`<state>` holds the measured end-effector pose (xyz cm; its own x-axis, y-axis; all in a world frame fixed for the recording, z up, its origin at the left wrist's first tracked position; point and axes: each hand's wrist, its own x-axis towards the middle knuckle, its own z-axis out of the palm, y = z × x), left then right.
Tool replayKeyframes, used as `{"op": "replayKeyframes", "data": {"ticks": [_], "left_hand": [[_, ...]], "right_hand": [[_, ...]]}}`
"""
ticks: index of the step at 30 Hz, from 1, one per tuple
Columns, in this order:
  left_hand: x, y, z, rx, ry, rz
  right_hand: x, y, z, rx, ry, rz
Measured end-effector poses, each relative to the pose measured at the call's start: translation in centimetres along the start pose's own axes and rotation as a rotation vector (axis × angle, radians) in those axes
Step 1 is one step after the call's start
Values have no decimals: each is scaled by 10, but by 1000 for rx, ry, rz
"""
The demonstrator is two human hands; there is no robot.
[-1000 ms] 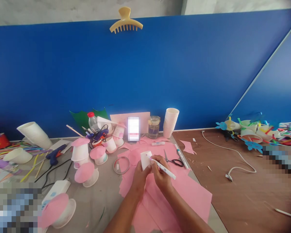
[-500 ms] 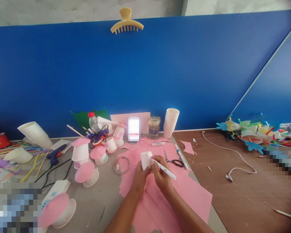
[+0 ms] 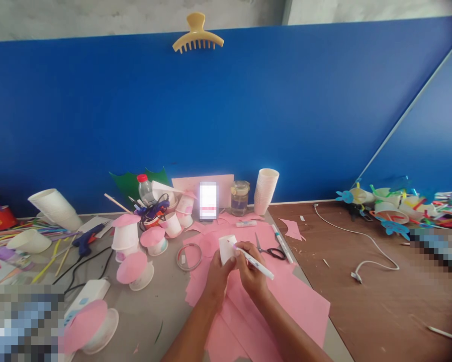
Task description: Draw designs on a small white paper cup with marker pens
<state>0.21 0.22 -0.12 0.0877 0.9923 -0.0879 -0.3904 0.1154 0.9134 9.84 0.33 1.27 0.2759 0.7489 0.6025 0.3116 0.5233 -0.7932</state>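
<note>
My left hand [image 3: 221, 266] is closed around what looks like a white paper cup [image 3: 226, 245], its lower part hidden by the fingers. A white marker [image 3: 259, 267] is gripped in my right hand [image 3: 251, 269], with its tip at the cup's side. Both hands are close together above layered pink paper sheets [image 3: 286, 296]. Just right of them lie black-handled scissors [image 3: 276, 253] and another marker [image 3: 282, 244]. A roll of tape [image 3: 189, 257] rests to the left of my left hand.
Cups with pink paper discs [image 3: 132, 267] stand at left, near a blue glue gun [image 3: 86, 241] and a power strip [image 3: 88, 296]. Behind are a lit phone [image 3: 208, 201], a glass jar [image 3: 240, 198] and stacked paper cups [image 3: 266, 191]. A white cable [image 3: 372, 236] lies at right.
The marker tip has shifted very slightly against the cup. Both hands keep the same hold, and everything else stays in place.
</note>
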Motion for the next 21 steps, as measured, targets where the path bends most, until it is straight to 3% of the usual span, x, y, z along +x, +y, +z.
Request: {"op": "replayKeyframes", "data": {"ticks": [21], "left_hand": [[0,-1,0,-12,6,-4]], "right_hand": [[0,0,-1,-18,-11,-7]]}}
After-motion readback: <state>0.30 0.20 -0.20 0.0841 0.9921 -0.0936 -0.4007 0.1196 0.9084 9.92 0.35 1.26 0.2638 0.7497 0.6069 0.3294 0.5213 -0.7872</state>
